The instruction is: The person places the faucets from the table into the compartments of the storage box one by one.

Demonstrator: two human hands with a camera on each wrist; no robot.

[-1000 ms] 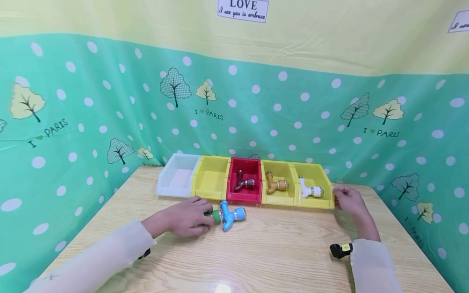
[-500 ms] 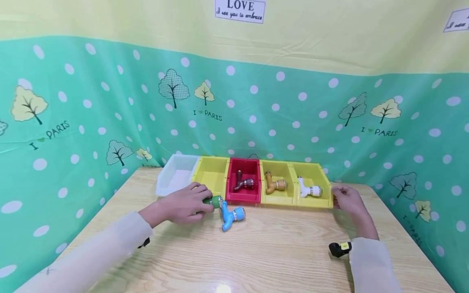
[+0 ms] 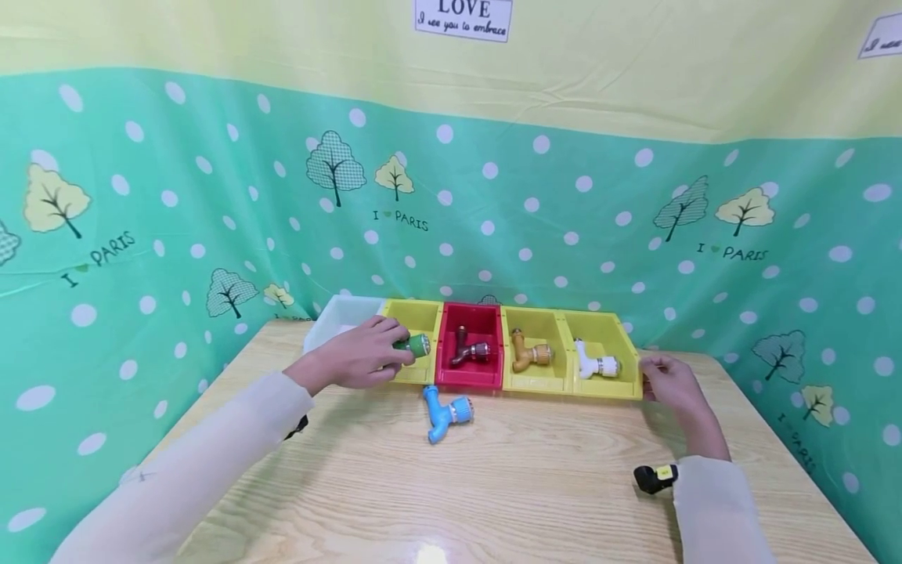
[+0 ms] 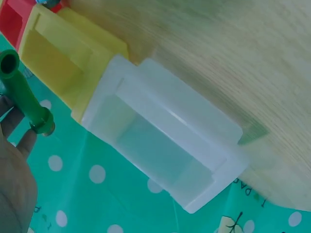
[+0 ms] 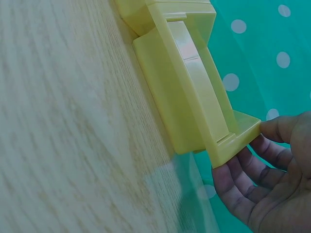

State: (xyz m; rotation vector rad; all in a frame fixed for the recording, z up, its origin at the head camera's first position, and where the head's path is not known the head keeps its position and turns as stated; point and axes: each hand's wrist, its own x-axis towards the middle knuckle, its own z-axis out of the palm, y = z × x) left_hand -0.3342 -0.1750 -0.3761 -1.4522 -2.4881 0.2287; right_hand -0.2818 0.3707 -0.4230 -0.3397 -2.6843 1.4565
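My left hand (image 3: 362, 354) grips a green tap (image 3: 416, 345), raised over the left yellow bin (image 3: 403, 374). In the left wrist view the tap's green body (image 4: 30, 104) shows, its open spout end toward the camera, with fingers behind it. On the table in front of the bins lies a blue tap (image 3: 442, 413). At the row's right end my right hand (image 3: 672, 384) holds the side of the last yellow bin (image 3: 629, 384), thumb on the rim and fingers against the outer wall, as the right wrist view shows.
A translucent white bin (image 3: 320, 333) stands leftmost in the row. The red bin (image 3: 451, 379) holds a dark brown tap (image 3: 468, 349). An orange-brown tap (image 3: 528, 352) and a white tap (image 3: 594, 362) lie in the two right yellow bins. A green dotted curtain (image 3: 493, 211) hangs behind.
My left hand has lifted the green tap from beside the blue tap and carried it away from me, up over the left yellow bin. My right hand has stayed on the bin's side.
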